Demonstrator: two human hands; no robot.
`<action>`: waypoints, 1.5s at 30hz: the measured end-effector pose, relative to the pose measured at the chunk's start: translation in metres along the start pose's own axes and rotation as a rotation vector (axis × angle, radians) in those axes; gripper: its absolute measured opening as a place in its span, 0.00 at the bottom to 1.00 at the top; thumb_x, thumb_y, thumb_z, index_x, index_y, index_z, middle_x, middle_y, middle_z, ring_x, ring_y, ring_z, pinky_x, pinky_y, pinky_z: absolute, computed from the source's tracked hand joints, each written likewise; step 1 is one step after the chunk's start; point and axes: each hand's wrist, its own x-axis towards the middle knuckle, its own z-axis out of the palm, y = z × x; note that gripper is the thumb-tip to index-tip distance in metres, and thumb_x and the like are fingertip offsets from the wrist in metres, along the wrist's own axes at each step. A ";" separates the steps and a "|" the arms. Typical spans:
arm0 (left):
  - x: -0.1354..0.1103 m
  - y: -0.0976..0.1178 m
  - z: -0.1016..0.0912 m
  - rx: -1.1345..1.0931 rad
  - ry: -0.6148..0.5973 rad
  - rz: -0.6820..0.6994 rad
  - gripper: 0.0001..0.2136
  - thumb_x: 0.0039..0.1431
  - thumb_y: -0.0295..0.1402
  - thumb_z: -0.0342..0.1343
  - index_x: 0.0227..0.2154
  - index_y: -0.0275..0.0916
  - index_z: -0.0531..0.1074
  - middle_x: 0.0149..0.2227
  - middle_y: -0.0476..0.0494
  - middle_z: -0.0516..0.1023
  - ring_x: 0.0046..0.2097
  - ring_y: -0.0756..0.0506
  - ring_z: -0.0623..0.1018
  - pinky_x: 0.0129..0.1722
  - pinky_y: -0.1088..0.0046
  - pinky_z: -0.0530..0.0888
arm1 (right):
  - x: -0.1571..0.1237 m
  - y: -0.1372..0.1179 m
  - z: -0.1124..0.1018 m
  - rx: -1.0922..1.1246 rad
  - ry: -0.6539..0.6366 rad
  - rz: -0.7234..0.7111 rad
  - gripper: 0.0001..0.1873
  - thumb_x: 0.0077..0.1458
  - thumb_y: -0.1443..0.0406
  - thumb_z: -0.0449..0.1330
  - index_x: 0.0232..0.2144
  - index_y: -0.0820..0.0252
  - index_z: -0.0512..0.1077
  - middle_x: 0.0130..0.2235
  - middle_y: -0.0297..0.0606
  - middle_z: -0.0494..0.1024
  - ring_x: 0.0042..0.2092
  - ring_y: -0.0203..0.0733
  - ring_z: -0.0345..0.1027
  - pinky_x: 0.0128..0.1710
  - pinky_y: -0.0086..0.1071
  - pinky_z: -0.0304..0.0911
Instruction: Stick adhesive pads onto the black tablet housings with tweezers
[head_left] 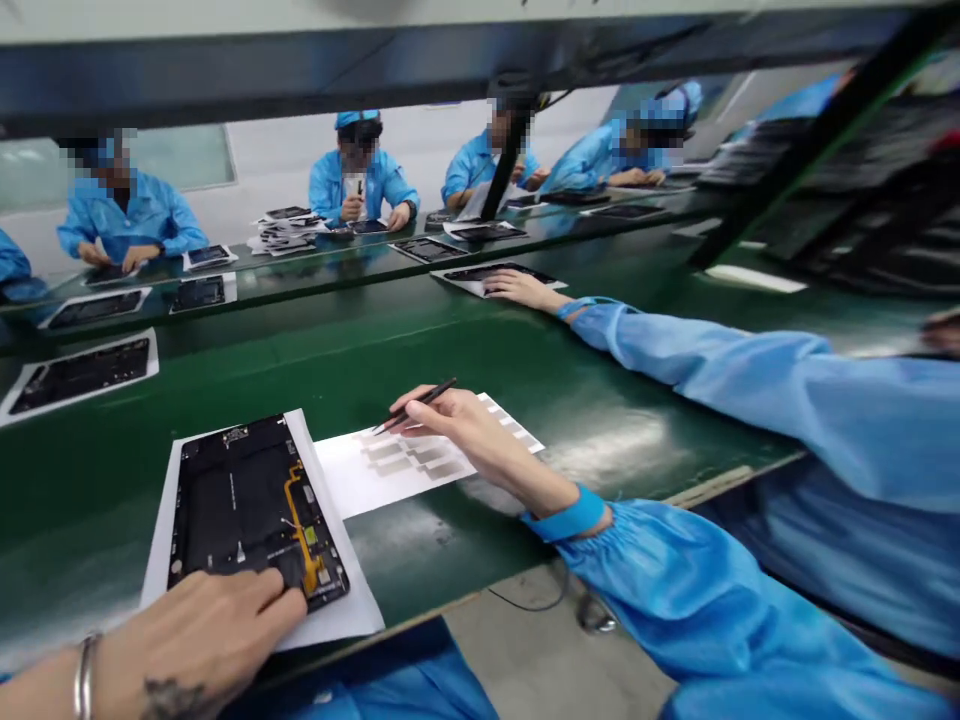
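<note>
Tweezers (418,404), slim and black, sat pinched between the thumb and fingers of the right hand (454,420), their tips angled down towards a white sheet (351,482) bearing rows of flat grey-brown strips (390,465); whether they touched it could not be told. The opened tablet (232,500) lay on white paper (354,600) just beside that sheet, and the left hand (214,630) rested over its lower end, fingers bent; whether they pinched its edge could not be told. The step in hand looked like picking up a strip, and the next move seemed to call for a light pinch. The tablet was a thin rectangle, matt black inside, with an orange ribbon cable (295,510) bent along its right side. The bench top (247,370) beneath was green and glossy, and the right sleeve (667,565) gathered in soft blue folds
</note>
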 end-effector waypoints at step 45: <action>0.153 -0.049 0.073 -0.145 0.198 0.263 0.20 0.68 0.42 0.53 0.61 0.53 0.68 0.67 0.42 0.63 0.68 0.37 0.62 0.66 0.56 0.59 | -0.028 0.002 0.001 -0.174 0.226 -0.043 0.20 0.51 0.46 0.66 0.26 0.56 0.75 0.26 0.36 0.72 0.29 0.40 0.67 0.33 0.37 0.68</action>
